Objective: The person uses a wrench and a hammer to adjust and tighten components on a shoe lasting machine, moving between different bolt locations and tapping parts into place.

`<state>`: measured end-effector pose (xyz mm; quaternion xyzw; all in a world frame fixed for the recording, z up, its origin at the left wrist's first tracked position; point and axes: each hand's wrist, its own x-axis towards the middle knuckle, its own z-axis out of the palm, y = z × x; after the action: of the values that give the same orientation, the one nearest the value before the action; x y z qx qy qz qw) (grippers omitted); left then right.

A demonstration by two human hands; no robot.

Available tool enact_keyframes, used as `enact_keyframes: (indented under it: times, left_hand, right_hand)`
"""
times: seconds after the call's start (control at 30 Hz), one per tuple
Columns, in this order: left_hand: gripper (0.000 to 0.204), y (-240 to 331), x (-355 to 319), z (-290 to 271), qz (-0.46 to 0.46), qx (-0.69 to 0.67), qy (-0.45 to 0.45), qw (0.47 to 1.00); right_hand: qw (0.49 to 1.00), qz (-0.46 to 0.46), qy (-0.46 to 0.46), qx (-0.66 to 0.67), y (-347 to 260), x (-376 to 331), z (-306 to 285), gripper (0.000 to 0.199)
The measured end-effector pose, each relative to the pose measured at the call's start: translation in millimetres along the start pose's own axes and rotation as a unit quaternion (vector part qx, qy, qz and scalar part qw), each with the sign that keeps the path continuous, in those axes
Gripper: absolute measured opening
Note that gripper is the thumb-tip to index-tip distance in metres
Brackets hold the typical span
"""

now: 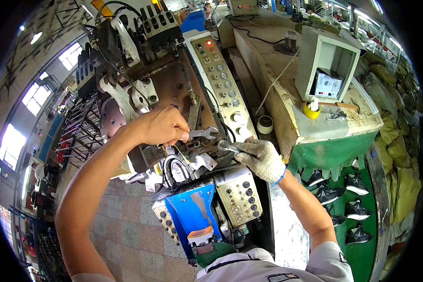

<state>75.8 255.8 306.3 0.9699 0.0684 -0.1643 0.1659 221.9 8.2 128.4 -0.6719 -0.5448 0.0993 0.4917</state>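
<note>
In the head view, an open-ended wrench (pixel 199 134) is gripped in the bare left hand (pixel 162 127) — fingers curled round its shank — with the forked end pointed right, above the machine (pixel 171 96). A ring wrench (pixel 230 148) is grasped in the gloved right hand (pixel 258 157), its ring held near the fork. Whether the machine is touched by either wrench cannot be told. Black shoes (pixel 357 210) are set out on a green surface (pixel 338 249) at the right.
</note>
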Motion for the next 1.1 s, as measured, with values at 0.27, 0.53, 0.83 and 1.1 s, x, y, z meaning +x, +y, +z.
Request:
enact_keyframes:
  times: [0.27, 0.53, 0.83, 1.1]
  left_hand:
    - [0.023, 17, -8, -1, -0.013, 0.030, -0.018, 0.999]
    - [0.020, 26, -1, 0, 0.025, 0.136, -0.049, 0.989]
    - [0.024, 26, 12, -5, 0.017, 0.195, -0.033, 0.980]
    - [0.023, 3, 16, -2, -0.052, 0.069, -0.050, 0.995]
  right_hand:
    - [0.998, -0.038, -0.030, -0.039, -3, 8, -22, 0.035]
    - [0.999, -0.024, -0.044, -0.009, -3, 13, -15, 0.036]
    - [0.998, -0.045, -0.021, -0.033, 4, 25, -13, 0.031]
    - [0.978, 0.162, 0.006, 0.134, 6, 25, -9, 0.030]
